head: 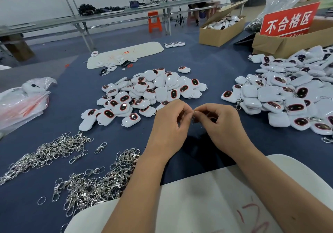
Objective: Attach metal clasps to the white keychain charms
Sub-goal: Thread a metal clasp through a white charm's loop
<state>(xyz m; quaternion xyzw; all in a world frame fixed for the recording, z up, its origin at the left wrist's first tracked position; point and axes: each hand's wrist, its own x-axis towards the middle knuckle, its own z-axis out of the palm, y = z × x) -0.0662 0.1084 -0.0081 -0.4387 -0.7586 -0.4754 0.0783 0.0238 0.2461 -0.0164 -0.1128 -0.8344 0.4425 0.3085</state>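
Both hands meet above the blue table. The left hand and right hand have fingers curled in, and their fingertips pinch one small metal clasp between them. No charm shows in either grip. Loose charms lie heaped just beyond the hands; spare clasps lie near the left forearm.

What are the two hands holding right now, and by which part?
Both the left hand and right hand pinch one small silver metal clasp between their fingertips, near its top ring. The exact grip point is too small to tell.
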